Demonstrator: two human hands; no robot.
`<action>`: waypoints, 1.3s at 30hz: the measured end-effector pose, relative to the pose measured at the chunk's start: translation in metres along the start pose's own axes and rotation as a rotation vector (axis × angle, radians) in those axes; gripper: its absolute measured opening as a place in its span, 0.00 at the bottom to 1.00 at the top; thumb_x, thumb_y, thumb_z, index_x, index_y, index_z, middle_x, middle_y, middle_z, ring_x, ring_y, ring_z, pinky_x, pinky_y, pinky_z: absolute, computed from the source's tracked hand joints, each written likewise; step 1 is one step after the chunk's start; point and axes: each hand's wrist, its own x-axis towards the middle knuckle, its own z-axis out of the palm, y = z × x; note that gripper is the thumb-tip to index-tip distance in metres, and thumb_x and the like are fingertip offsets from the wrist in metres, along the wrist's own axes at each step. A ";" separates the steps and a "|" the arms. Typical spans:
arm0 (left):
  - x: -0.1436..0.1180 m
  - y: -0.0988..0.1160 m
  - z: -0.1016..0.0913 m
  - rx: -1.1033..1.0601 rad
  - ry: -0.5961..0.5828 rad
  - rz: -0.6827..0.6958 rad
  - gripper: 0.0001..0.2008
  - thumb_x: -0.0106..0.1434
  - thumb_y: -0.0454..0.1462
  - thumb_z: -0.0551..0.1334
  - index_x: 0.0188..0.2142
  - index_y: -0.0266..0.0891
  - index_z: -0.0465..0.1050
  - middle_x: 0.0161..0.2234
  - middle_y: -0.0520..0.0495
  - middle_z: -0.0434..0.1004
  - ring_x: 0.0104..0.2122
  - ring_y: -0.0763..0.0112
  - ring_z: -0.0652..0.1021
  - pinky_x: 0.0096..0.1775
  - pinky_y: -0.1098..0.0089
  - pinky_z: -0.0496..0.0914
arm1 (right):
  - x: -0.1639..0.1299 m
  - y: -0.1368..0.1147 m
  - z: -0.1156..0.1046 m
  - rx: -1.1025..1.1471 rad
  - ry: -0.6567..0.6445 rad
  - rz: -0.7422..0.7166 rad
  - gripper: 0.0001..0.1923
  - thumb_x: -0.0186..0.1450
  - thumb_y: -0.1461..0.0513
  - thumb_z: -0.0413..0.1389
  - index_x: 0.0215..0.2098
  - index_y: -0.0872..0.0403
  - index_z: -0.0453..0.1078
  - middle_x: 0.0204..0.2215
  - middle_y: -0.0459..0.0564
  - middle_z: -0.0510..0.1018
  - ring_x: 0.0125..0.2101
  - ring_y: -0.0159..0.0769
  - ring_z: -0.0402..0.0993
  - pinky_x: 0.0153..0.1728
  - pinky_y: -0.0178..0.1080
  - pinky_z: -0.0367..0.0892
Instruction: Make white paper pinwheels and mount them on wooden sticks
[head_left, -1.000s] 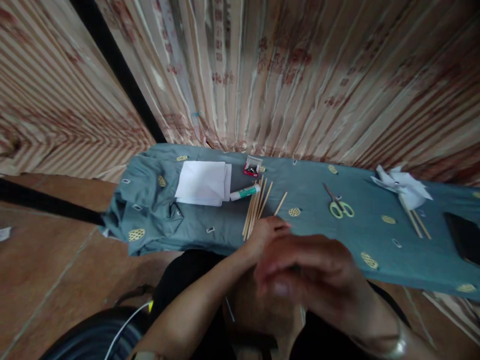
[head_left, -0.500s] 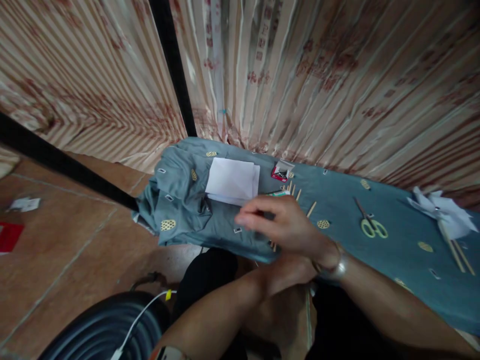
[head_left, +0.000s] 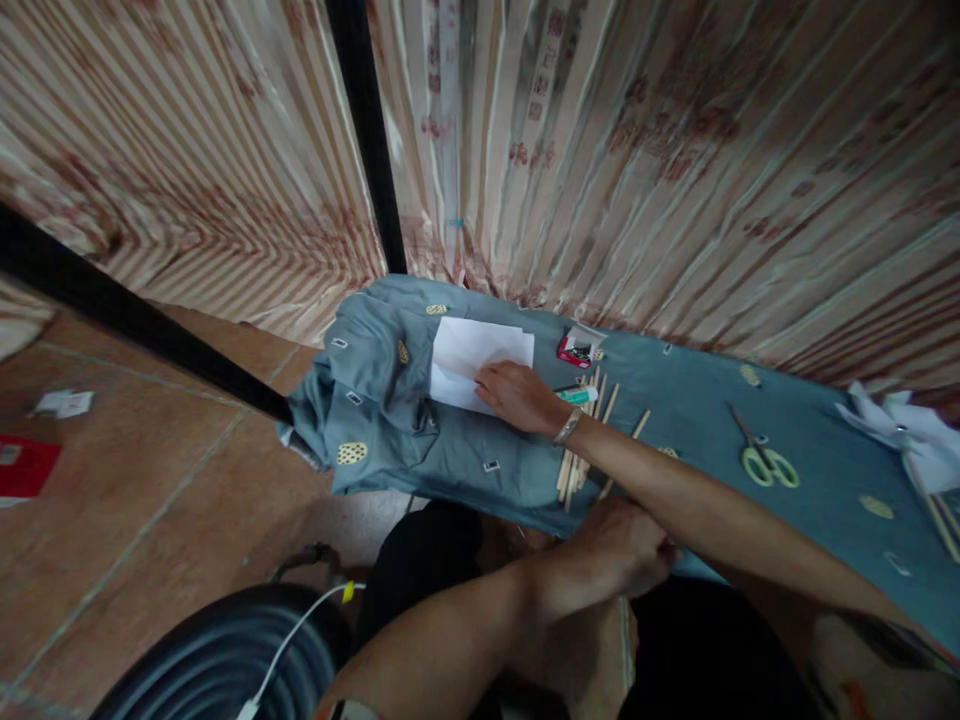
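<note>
**Clearly a Reach With Things in Its Way**

Plainly, the right hand was laid on the stack of white paper, its fingers spread flat over the near right corner, with no sheet seen to be pinched. The paper was found at the far left end of the cloth-covered tabletop, just short of the bunched fold of cloth at that end. The left hand was held low at the near edge of the tabletop, well to the near right of the paper; its grip was curled, but whether anything was held in it could not be told.

Several risks were judged from this layout. Just right of the paper, a glue stick and a bundle of wooden sticks were crossed by the right forearm; if the arm were drawn back low, they could be dragged or rolled off the near edge. More than one sheet could be lifted at once, since the stack was loose and only pressed from above. A small red box, just beyond the paper's far right corner, could be knocked by a sideways sweep. The scissors, far to the right of the paper, were judged out of harm's way.
</note>
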 end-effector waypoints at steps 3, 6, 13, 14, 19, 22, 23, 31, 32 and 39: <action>-0.001 0.003 -0.003 0.055 -0.025 -0.028 0.12 0.61 0.35 0.59 0.43 0.33 0.73 0.49 0.37 0.78 0.49 0.52 0.76 0.49 0.57 0.72 | 0.001 -0.002 -0.005 0.013 -0.033 0.053 0.15 0.73 0.64 0.45 0.43 0.60 0.72 0.40 0.57 0.80 0.43 0.43 0.75 0.41 0.39 0.63; -0.001 0.005 -0.005 0.088 -0.029 -0.030 0.11 0.61 0.36 0.59 0.41 0.33 0.74 0.46 0.37 0.79 0.46 0.52 0.78 0.46 0.57 0.73 | 0.003 -0.002 -0.008 0.023 -0.063 0.104 0.15 0.72 0.62 0.47 0.42 0.59 0.74 0.40 0.57 0.81 0.42 0.43 0.77 0.37 0.39 0.61; 0.000 0.007 -0.010 0.168 -0.075 -0.057 0.12 0.63 0.36 0.58 0.42 0.32 0.75 0.45 0.37 0.80 0.46 0.54 0.79 0.45 0.60 0.74 | 0.005 0.002 -0.011 0.136 -0.031 0.215 0.16 0.70 0.56 0.53 0.38 0.57 0.78 0.36 0.55 0.83 0.38 0.42 0.77 0.34 0.38 0.58; 0.000 0.007 -0.010 0.181 -0.075 -0.051 0.11 0.63 0.36 0.58 0.41 0.33 0.75 0.44 0.39 0.80 0.45 0.55 0.79 0.45 0.61 0.74 | 0.004 0.003 -0.010 0.155 -0.014 0.213 0.17 0.71 0.55 0.52 0.37 0.57 0.79 0.35 0.55 0.83 0.37 0.41 0.77 0.33 0.38 0.57; 0.001 0.010 -0.011 0.217 -0.086 -0.035 0.09 0.63 0.35 0.58 0.36 0.34 0.76 0.39 0.41 0.82 0.41 0.58 0.80 0.42 0.64 0.73 | 0.001 0.010 -0.004 0.267 0.083 0.166 0.21 0.73 0.56 0.48 0.31 0.57 0.78 0.28 0.53 0.81 0.30 0.36 0.73 0.32 0.38 0.55; 0.003 0.011 -0.008 0.263 -0.124 -0.045 0.09 0.64 0.34 0.58 0.35 0.33 0.77 0.38 0.40 0.82 0.41 0.58 0.81 0.41 0.65 0.73 | 0.001 0.017 -0.002 0.393 0.132 0.157 0.17 0.70 0.60 0.52 0.26 0.57 0.75 0.23 0.48 0.76 0.26 0.32 0.68 0.30 0.36 0.53; 0.003 0.011 -0.007 0.271 -0.125 -0.039 0.09 0.64 0.34 0.58 0.35 0.33 0.77 0.38 0.40 0.83 0.41 0.58 0.81 0.42 0.65 0.73 | 0.001 0.019 -0.002 0.443 0.149 0.153 0.16 0.68 0.62 0.53 0.24 0.57 0.73 0.21 0.46 0.73 0.25 0.31 0.66 0.29 0.36 0.53; 0.007 0.006 -0.002 0.227 -0.062 0.009 0.09 0.65 0.32 0.58 0.37 0.36 0.79 0.40 0.42 0.82 0.43 0.61 0.80 0.48 0.66 0.72 | -0.048 0.063 -0.026 1.006 0.561 0.398 0.13 0.60 0.58 0.59 0.20 0.55 0.70 0.16 0.39 0.65 0.19 0.27 0.59 0.23 0.33 0.55; 0.008 0.007 -0.003 0.223 -0.057 0.010 0.10 0.64 0.32 0.58 0.39 0.36 0.79 0.40 0.43 0.82 0.43 0.62 0.80 0.48 0.66 0.72 | -0.063 0.069 -0.031 1.022 0.642 0.426 0.12 0.60 0.57 0.60 0.22 0.55 0.71 0.17 0.40 0.68 0.20 0.27 0.61 0.24 0.33 0.57; 0.012 0.004 -0.008 0.124 0.090 0.027 0.11 0.64 0.31 0.59 0.42 0.36 0.80 0.40 0.43 0.83 0.41 0.65 0.80 0.48 0.68 0.73 | -0.196 0.079 -0.052 0.506 1.123 0.674 0.10 0.62 0.55 0.62 0.36 0.52 0.79 0.31 0.47 0.82 0.31 0.37 0.77 0.36 0.41 0.71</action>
